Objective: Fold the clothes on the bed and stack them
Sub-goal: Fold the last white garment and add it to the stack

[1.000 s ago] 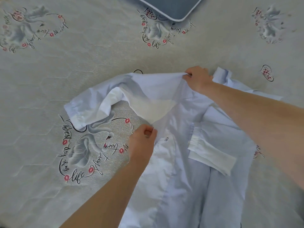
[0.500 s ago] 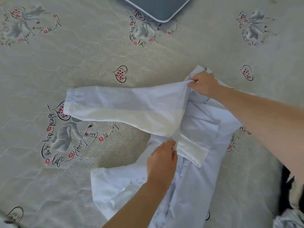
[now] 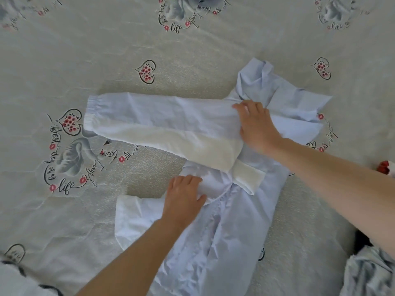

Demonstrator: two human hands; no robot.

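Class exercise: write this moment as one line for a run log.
stage: folding | item: pale blue cotton shirt on printed bedspread | left hand: pressing shirt body | right hand: flat at sleeve base | stack: none visible

Garment (image 3: 369, 274), perhaps patterned, edge-cropped

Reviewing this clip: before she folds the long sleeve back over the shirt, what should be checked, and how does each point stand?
1. Sleeve lies flat, stretched out to the left: ok.
2. Right hand presses the shoulder end: ok.
3. Left hand rests on the shirt body: ok.
4. Collar smoothed: not ok, bunched.
5. Other sleeve cuff folded across the body: ok.
6. Hem straight: cannot tell, out of frame.
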